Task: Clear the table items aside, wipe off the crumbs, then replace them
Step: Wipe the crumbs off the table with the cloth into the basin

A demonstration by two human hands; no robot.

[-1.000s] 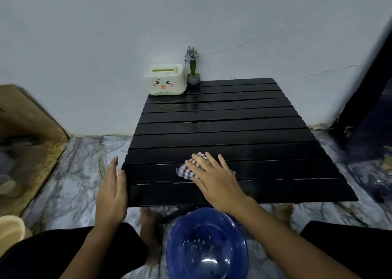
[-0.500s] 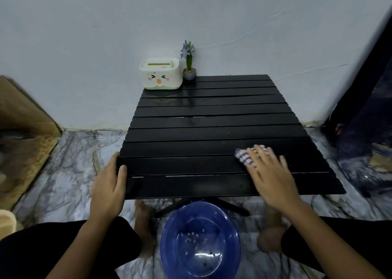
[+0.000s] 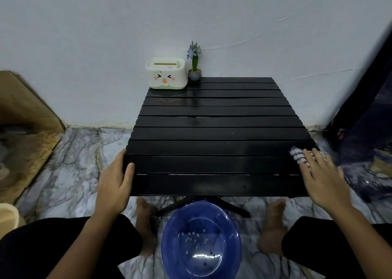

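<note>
A low black slatted table (image 3: 216, 134) stands against the wall. At its far left corner sit a white tissue box with a cartoon face (image 3: 166, 74) and a small potted purple flower (image 3: 194, 63). My right hand (image 3: 322, 177) lies flat on a blue-and-white checked cloth (image 3: 298, 154), pressing it onto the table's near right edge. My left hand (image 3: 115, 181) grips the table's near left corner, thumb on top. A blue plastic bowl (image 3: 201, 242) with several white crumbs sits on the floor below the front edge.
The floor is grey marble-patterned tile (image 3: 70, 168). Cardboard and a wooden board (image 3: 25, 130) lean at the left. A dark curtain (image 3: 364, 109) hangs at the right. My bare feet and dark-clad knees flank the bowl.
My right hand slid the cloth from the table's near middle to the near right edge. My left hand shifted from beside the table to gripping its left corner.
</note>
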